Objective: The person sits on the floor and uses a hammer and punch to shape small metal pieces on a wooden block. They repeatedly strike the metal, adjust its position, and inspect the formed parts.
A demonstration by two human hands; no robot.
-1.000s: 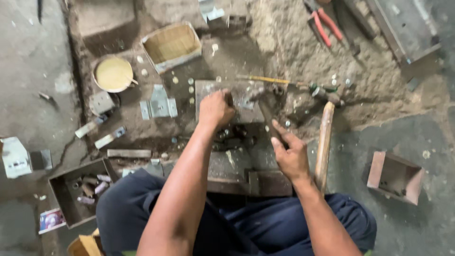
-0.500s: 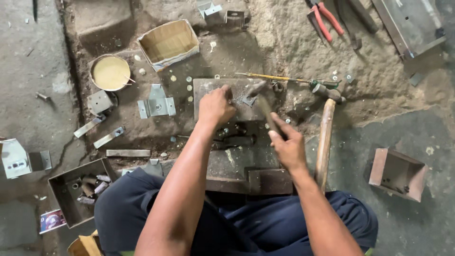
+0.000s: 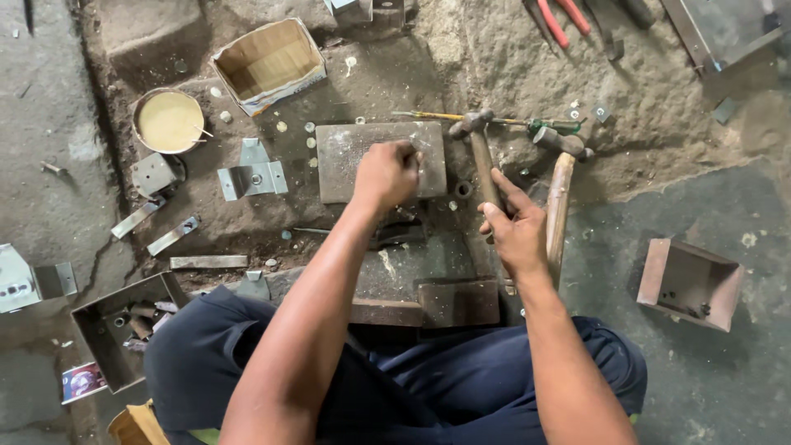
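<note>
- Steel hammer (image 3: 480, 156) — heavy at the head, stiff throughout; it lies just beside the flat metal plate (image 3: 350, 161), head pointing away from the person.
- Right hand (image 3: 517, 235) closes round the handle's near end, where a swing gets most leverage.
- Left hand (image 3: 387, 175) presses on the plate, fingers curled; what they pinch cannot be told.
- Second, wooden-handled hammer (image 3: 558, 206) lies beside the right hand.

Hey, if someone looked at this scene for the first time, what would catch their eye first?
Most likely the two bare hands at centre: the left hand presses on a flat grey square metal plate on the dirt floor, while the right hand grips the handle of a small wooden-handled hammer. Next, the round tin of yellowish paste at upper left, beside an open cardboard box, and the red-handled pliers at the top edge.
</note>
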